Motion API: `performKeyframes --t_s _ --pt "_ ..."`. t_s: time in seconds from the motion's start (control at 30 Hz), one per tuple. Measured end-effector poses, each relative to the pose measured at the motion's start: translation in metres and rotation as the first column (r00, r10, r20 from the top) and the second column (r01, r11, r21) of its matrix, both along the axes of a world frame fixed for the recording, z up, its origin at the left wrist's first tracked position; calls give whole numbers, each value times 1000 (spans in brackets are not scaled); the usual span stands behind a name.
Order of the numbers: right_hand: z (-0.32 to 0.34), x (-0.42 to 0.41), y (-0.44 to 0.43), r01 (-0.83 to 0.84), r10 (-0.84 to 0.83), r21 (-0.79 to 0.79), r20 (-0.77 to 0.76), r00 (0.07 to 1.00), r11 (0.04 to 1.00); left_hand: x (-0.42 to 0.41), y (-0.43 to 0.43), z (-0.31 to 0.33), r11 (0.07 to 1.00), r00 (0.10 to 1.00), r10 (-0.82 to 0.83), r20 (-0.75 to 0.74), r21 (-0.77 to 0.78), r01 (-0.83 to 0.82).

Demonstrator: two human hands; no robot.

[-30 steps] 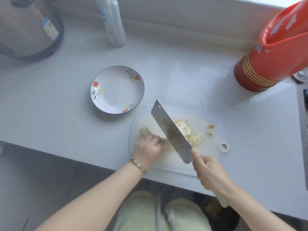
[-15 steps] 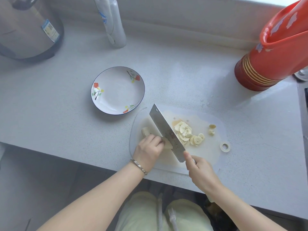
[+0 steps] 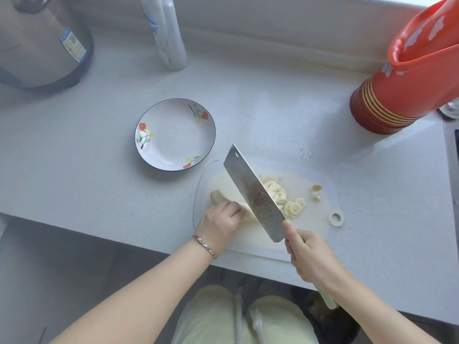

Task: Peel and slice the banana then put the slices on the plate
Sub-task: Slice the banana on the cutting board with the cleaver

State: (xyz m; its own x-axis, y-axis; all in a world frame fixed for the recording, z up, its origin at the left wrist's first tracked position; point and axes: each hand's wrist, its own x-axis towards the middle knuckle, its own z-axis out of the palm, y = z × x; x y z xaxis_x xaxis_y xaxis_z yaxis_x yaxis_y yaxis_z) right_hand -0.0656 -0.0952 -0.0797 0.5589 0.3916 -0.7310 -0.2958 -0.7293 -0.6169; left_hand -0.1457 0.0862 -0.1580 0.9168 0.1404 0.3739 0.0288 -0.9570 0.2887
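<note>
- Left hand (image 3: pixel 218 225): I see the fingers (image 3: pixel 233 208) curled down together over the banana (image 3: pixel 216 196), pinning it to the board. Knuckles face the blade.
- Right hand (image 3: pixel 314 258): fingers wrapped tight round the cleaver's handle (image 3: pixel 326 299). One digit is stretched forward against the heel of the blade. Pale handle end sticks out behind the wrist.
- Cleaver (image 3: pixel 253 194): blade tilted, flat face toward my camera, tip pointing up-left toward the plate. It sits just right of the left fingertips. I cannot tell if the edge touches the fruit.
- The banana is peeled and lies on the left part of the board. Its stub end pokes out left of the hand, and the cut end runs under the blade.
- Slices (image 3: pixel 294 208): loose overlapping pile on the board right of the blade, partly hidden by it. Two small bits (image 3: pixel 316 192) lie apart, further right.
- Cutting board (image 3: pixel 315 234): white and translucent, at the near counter edge, under both hands.
- Small white ring (image 3: pixel 336 218) lies near the board's right edge.
- Plate (image 3: pixel 173 142): white with a dark rim and flower prints, up-left of the board, close to its corner. No slices on it yet.
- Bracelet (image 3: pixel 205 245) on the left wrist.
- Counter (image 3: pixel 99 170): pale and speckled.
- Back left there is a metal appliance (image 3: pixel 37 40), and beside it a clear bottle (image 3: pixel 170 33).
- Far right, a red jug (image 3: pixel 409 80).
</note>
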Motion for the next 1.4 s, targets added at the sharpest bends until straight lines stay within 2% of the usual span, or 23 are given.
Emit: performKeyframes --t_s 0.2,0.47,0.53,0.63,0.73,0.93,1.4 --pt "-10 -4 2 -112 120 -73 108 987 991 1 0 2 1000 1000 -5 -18 10 5" --pt "-25 -11 10 -141 152 -71 169 974 987 0 -2 0 999 1000 18 -2 27 -18" --pt "-25 -12 11 -115 119 -38 135 984 993 0 -1 1 999 1000 25 -9 31 -25" --pt "-24 -7 10 -4 4 11 -11 1000 1000 -1 1 1 998 999 47 -23 37 -46" --pt "-19 -1 5 75 -74 3 -89 993 997 -2 2 0 997 998 58 -23 44 -57" --pt "-5 2 -3 4 -3 23 -33 999 1000 -1 1 -5 997 997 69 43 44 -71" --pt "-6 0 1 -112 115 -41 82 990 993 0 2 -7 997 996 56 66 53 -60"
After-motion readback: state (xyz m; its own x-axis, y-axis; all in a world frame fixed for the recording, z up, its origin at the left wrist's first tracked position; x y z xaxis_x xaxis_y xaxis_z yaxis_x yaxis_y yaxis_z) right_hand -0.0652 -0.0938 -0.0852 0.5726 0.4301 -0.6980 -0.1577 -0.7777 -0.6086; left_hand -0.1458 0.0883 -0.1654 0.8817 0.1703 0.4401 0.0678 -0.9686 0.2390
